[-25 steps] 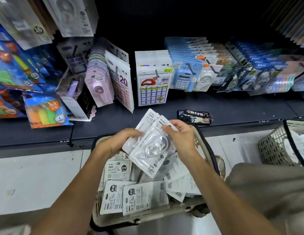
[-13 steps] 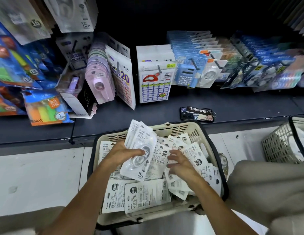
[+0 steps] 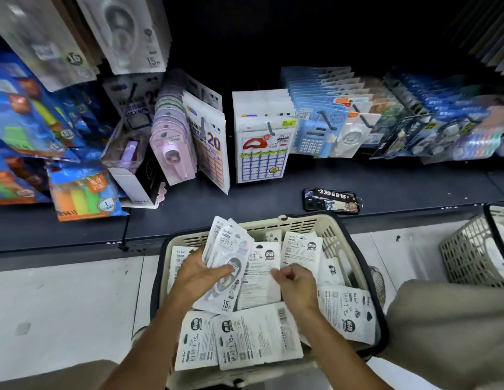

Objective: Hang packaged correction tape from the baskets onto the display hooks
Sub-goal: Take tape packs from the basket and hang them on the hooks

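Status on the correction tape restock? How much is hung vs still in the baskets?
Done: some matching packs hang on a hook at upper left. In hand: the left hand holds a small stack of packs over the basket, and the right hand pinches a pack lying in it. Left: many packs fill this basket, and a second basket to the right also seems to hold stock.

The basket (image 3: 333,237) is matt cream plastic lattice. Inside it, the packs (image 3: 246,340) look like glossy film over printed card. Behind the basket, the shelf (image 3: 259,198) is smooth, dark and matt.
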